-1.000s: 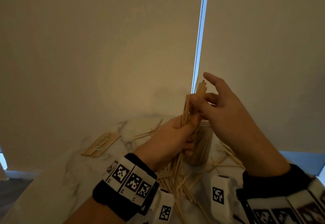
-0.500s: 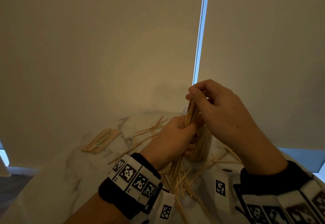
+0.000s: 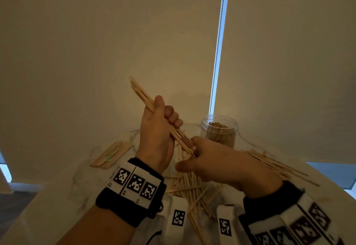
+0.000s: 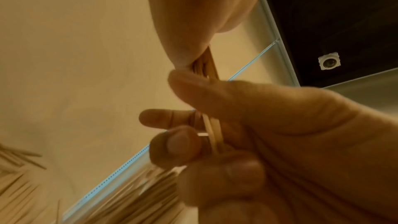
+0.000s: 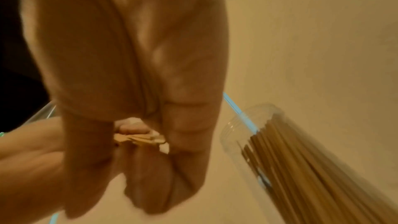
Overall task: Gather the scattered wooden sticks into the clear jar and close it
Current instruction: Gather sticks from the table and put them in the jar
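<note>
My left hand [image 3: 159,127] grips a bundle of wooden sticks [image 3: 142,94] in its fist, slanted with the top end up and to the left. My right hand [image 3: 212,160] closes round the bundle's lower end. In the right wrist view the stick ends [image 5: 137,140] show between my curled fingers. The left wrist view has my thumb and fingers wrapped round the sticks [image 4: 212,130]. A clear jar [image 3: 219,131] stands open behind my right hand, well filled with upright sticks. No lid is in view.
Loose sticks [image 3: 188,187] lie crisscrossed on the white marble table [image 3: 57,196] under my hands. Another heap of sticks [image 3: 273,162] spreads to the right of the jar. A flat stack of sticks [image 3: 111,154] lies at the left. Beige blinds hang close behind.
The bundle was upright over the jar in both hands. It is now tilted and drawn left and nearer, my right hand has dropped to its lower end, and the jar stands uncovered.
</note>
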Available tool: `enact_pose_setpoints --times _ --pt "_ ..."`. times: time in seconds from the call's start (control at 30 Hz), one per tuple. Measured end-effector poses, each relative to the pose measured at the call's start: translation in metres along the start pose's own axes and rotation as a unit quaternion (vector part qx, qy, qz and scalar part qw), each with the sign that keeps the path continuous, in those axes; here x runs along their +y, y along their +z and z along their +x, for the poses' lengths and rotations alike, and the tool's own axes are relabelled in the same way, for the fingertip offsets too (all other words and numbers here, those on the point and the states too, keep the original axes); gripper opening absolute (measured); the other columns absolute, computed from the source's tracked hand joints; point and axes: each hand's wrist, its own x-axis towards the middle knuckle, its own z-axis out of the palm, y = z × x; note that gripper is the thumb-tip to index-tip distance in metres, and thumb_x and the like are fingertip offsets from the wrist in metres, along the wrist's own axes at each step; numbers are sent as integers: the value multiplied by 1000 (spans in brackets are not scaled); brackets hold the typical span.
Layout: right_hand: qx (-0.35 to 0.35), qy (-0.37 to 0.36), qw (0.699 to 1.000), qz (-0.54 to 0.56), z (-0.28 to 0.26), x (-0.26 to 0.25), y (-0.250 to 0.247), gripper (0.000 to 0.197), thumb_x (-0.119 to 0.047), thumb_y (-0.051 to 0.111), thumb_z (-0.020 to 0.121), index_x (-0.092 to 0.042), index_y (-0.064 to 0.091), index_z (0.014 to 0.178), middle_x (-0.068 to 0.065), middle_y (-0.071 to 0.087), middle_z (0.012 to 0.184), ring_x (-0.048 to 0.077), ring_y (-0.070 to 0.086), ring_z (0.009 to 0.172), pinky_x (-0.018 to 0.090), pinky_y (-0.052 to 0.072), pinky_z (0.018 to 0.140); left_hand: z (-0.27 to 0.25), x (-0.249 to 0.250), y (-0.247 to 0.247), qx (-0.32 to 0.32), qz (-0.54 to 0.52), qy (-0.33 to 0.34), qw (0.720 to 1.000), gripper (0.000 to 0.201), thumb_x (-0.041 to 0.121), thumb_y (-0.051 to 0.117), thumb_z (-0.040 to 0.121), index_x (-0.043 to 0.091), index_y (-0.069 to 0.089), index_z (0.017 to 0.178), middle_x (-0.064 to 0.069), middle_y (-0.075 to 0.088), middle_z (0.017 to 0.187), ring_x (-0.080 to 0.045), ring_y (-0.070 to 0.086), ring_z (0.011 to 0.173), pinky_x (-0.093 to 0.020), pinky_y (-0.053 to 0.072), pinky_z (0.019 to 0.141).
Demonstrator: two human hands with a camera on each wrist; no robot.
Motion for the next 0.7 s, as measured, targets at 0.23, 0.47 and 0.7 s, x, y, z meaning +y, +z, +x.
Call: enact_pose_setpoints --times 0.23,0.47,0.7 --pt "84 -68 994 19 2 -7 3 23 -33 66 87 -26 55 106 -6 61 79 7 54 63 25 45 58 -8 -6 0 -44 103 -6 994 15 31 43 107 17 47 102 -4 59 73 -14 54 58 -30 48 57" --pt "165 -135 977 -31 4 -8 1 12 -37 46 102 -32 55 96 -8 59 72 2 55 58 20 41 54 -17 -4 5 -118 160 -37 979 25 31 43 106 9 55 102 -10 69 82 -19 67 77 -28 58 70" --pt "179 -153 968 -86 12 1 7 42 -31 34 106 -18 29 146 -5 59 74 6 58 57 24 44 53 -18 -8 4 -150 233 -67 959 36 35 44 105 11 70 113 1 74 114 -8 68 110 -35 47 103"
